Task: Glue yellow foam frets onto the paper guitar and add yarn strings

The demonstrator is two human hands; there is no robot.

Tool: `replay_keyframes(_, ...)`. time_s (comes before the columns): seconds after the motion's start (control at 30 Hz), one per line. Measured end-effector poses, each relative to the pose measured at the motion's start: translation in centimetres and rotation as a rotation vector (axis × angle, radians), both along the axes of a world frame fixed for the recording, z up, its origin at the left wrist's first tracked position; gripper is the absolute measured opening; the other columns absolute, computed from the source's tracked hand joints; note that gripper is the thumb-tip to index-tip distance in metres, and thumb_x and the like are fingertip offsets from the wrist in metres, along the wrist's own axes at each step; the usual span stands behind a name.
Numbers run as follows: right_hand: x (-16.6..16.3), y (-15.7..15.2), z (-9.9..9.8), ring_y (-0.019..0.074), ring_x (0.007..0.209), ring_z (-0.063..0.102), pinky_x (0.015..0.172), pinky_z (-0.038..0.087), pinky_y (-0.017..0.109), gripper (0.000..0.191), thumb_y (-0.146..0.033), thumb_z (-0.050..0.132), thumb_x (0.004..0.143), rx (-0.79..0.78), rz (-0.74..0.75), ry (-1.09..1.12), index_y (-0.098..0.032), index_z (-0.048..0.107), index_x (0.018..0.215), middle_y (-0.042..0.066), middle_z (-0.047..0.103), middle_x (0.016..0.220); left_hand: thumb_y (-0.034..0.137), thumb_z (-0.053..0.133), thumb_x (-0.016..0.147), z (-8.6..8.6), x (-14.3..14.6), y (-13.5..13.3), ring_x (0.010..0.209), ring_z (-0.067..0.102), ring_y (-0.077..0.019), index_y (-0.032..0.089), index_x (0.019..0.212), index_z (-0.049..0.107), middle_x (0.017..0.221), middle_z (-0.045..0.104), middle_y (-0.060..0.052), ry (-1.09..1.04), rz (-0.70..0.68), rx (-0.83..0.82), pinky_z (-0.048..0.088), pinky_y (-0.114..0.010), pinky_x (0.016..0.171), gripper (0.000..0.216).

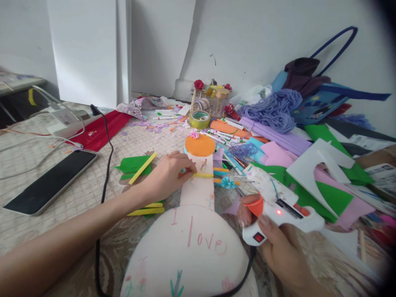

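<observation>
A white guitar-shaped cutout lies in front of me, with "I love" and small flowers drawn on its round body. An orange disc covers the head, and a pink paper flower sits at its top edge. My left hand reaches over the neck, its fingertips pinched at the left end of a yellow paper strip that lies across it. My right hand grips a white hot glue gun with a glowing red light; its nozzle points left, toward the neck.
Green paper and more yellow strips lie left of the neck. A black cord runs along the left, beside a phone. Paper scraps, purple yarn, tape and markers crowd the right and back.
</observation>
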State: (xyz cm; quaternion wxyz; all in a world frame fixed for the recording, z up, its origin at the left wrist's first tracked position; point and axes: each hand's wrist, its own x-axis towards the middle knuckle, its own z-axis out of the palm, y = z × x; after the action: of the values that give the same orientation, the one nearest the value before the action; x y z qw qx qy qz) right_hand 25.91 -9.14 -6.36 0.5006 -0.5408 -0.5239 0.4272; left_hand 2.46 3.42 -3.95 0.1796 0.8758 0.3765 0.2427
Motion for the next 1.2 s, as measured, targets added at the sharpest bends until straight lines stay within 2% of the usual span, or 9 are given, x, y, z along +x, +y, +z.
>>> replay_keyframes(0.2,0.1,-0.1,0.1,0.0199,0.061,0.053,0.055,0.047,0.03,0.026,-0.046,0.053,0.088,-0.018,0.031,-0.033,-0.023,0.06,0.078,0.002,0.056,0.067,0.007,0.055,0.083,-0.1,0.1,0.0,0.086,0.059,-0.0195,0.017,0.083,0.068,0.086,0.07,-0.005,0.001,-0.004,0.021,0.047,-0.034,0.083,0.016)
replay_keyframes(0.53,0.5,0.0,-0.4,0.0196,0.064,0.054,0.058,0.046,0.03,0.027,-0.045,0.051,0.09,-0.015,0.086,-0.014,-0.022,0.059,0.078,0.003,0.057,0.07,0.005,0.057,0.082,-0.3,0.1,0.0,0.087,0.058,-0.0203,0.016,0.082,0.07,0.085,0.069,-0.005,0.017,0.005,0.02,0.046,-0.033,0.082,0.017)
replay_keyframes(0.87,0.2,0.1,-0.6,0.019,0.066,0.054,0.062,0.044,0.03,0.023,-0.043,0.055,0.087,-0.013,0.059,0.096,-0.022,0.06,0.08,0.002,0.058,0.071,0.003,0.057,0.081,-0.5,0.1,0.1,0.086,0.059,-0.02,0.015,0.081,0.07,0.085,0.069,-0.005,0.014,-0.009,0.028,0.046,-0.033,0.082,0.017)
replay_keyframes(1.07,0.4,0.1,-0.3,0.0207,0.066,0.056,0.061,0.047,0.03,0.034,-0.049,0.057,0.085,-0.06,-0.003,0.002,-0.021,0.06,0.066,0.004,0.059,0.067,0.004,0.056,0.082,-0.6,0.0,0.1,0.086,0.059,-0.0198,0.015,0.081,0.07,0.084,0.069,-0.005,0.008,-0.011,0.035,0.046,-0.033,0.081,0.018)
replay_keyframes(1.2,0.8,-0.1,-0.8,0.0208,0.065,0.058,0.056,0.048,0.029,0.034,-0.05,0.059,0.084,-0.109,0.002,-0.001,-0.02,0.063,0.067,0.005,0.064,0.069,0.005,0.057,0.082,-0.6,0.0,0.1,0.086,0.058,-0.02,0.016,0.081,0.07,0.085,0.069,-0.004,0.009,-0.015,0.036,0.046,-0.033,0.081,0.017)
